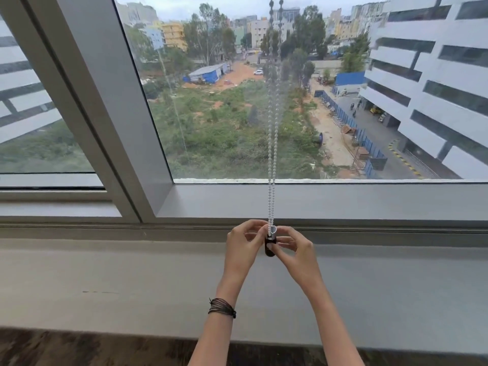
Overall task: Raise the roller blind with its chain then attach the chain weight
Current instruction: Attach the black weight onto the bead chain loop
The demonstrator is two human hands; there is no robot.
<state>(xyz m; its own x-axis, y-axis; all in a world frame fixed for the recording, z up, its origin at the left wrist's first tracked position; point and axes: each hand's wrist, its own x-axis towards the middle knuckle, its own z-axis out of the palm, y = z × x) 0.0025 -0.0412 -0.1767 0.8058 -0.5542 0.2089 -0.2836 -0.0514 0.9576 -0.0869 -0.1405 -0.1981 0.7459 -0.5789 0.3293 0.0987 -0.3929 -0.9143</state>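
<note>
White bead chain point(272, 143) hangs down the centre of the frame in two strands. At its lower end, both hands pinch the dark chain weight point(270, 248): left hand point(241, 245) and right hand point(295, 249), above the grey sill point(132, 281).

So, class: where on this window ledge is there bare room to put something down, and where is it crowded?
The grey ledge is bare left of the left hand and right of the right hand, between window frame and dark front edge. Crowded only mid-ledge, where both hands hold the chain weight under the bead chain.
</note>
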